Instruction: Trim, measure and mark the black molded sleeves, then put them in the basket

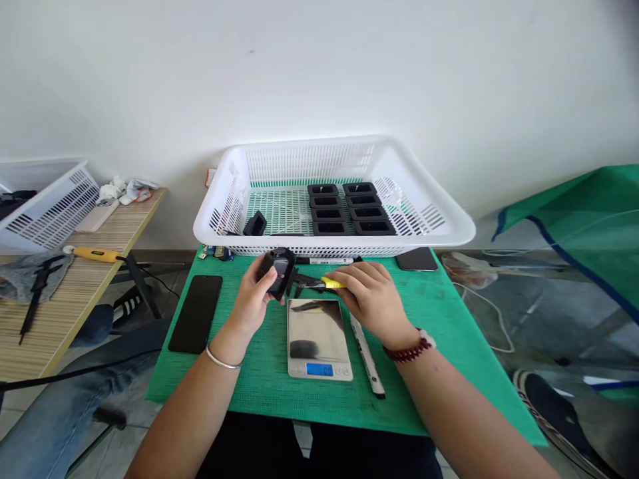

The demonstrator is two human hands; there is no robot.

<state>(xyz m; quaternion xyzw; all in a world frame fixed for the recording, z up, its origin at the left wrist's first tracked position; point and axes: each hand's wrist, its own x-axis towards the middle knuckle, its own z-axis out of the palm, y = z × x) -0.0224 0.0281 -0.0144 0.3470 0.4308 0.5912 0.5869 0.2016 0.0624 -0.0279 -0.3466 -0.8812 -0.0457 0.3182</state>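
My left hand (pixel 253 298) is closed round a small black box-shaped part (pixel 279 269), held just above the green mat. My right hand (pixel 370 293) grips a caliper with a yellow thumb piece (pixel 331 283), whose jaws reach toward the black part. Both hands hover behind a small digital scale (pixel 317 338) with a shiny steel plate and a lit blue display. A white marker (pixel 367 356) lies right of the scale, partly under my right wrist.
A white slotted basket (pixel 452 223) at the back holds several black parts in two rows and one loose one. A black phone (pixel 196 313) lies left on the green mat (pixel 439 326); another dark phone (pixel 417 259) lies by the basket. A wooden side table (pixel 74 293) with tools stands left.
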